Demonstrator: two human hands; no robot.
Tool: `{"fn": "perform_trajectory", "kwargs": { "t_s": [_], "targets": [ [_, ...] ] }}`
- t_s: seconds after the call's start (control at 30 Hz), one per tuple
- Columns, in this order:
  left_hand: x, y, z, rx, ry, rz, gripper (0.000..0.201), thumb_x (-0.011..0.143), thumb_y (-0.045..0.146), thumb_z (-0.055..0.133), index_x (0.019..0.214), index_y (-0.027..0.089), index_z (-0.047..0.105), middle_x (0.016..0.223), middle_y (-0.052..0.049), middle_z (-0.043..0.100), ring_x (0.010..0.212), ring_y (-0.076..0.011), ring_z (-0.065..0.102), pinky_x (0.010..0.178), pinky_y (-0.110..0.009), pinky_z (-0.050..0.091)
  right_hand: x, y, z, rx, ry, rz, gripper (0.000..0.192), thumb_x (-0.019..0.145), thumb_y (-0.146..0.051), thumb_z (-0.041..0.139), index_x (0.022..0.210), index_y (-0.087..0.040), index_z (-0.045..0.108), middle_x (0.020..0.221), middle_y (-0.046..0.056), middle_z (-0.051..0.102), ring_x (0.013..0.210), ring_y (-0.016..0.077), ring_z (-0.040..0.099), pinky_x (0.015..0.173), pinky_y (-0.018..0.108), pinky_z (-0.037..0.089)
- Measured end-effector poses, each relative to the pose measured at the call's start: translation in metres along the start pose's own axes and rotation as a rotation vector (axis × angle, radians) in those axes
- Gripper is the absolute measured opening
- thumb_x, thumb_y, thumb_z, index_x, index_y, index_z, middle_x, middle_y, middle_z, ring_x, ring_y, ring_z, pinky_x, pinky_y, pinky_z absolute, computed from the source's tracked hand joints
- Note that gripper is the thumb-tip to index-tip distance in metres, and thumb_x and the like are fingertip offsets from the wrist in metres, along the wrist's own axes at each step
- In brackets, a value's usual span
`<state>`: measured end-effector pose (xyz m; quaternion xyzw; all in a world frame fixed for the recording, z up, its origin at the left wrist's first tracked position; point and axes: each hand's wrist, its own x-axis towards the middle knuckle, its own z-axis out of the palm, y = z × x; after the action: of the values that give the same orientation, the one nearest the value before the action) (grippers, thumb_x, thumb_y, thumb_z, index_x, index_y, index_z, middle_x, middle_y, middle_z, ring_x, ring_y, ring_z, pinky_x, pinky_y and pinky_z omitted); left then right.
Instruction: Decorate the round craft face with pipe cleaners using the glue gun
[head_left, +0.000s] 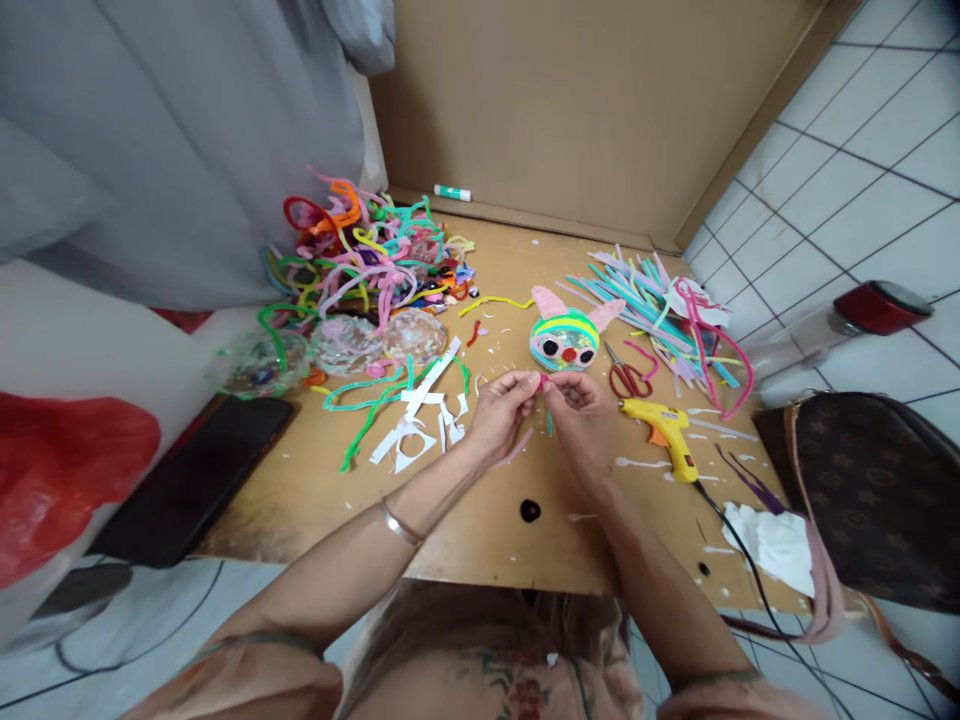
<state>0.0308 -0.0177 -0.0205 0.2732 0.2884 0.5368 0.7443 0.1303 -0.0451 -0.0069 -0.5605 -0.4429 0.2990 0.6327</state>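
Note:
My left hand (pixel 501 410) and my right hand (pixel 579 412) meet over the middle of a brown cardboard surface (pixel 480 520). Together they pinch a small pink pipe cleaner piece (pixel 543 382) between the fingertips; a pink end trails below my left hand. Just beyond the hands lies a round pipe-cleaner face (pixel 565 340) with pink ears, two googly eyes and a red nose. Red-handled scissors (pixel 628 378) and a yellow glue gun (pixel 667 430) lie to the right of my right hand.
A tangled heap of coloured pipe cleaners (pixel 367 255) sits at back left, straight ones (pixel 652 305) at back right. White paper scraps (pixel 424 415), clear plastic shells (pixel 352 345), a black phone (pixel 199 480), a brown handbag (pixel 870 490), a tissue (pixel 776 545) and a glue stick (pixel 453 193) surround the work area.

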Motion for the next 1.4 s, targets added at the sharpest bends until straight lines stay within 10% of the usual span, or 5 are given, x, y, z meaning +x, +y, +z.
{"fn": "perform_trajectory", "kwargs": {
  "t_s": [1.4],
  "targets": [
    [0.005,0.007,-0.011,0.432,-0.049,0.252,0.053,0.073,0.067,0.075,0.070,0.015,0.063,0.058,0.002,0.055,0.051,-0.0067,0.040,0.051,-0.023,0.031,0.006,0.004,-0.011,0.097,-0.217,0.042,0.031,0.077,-0.043,0.075,0.101,-0.023,0.071,0.081,0.002,0.074,0.071,0.0160,0.068,0.073,0.034,0.059]
  ]
}}
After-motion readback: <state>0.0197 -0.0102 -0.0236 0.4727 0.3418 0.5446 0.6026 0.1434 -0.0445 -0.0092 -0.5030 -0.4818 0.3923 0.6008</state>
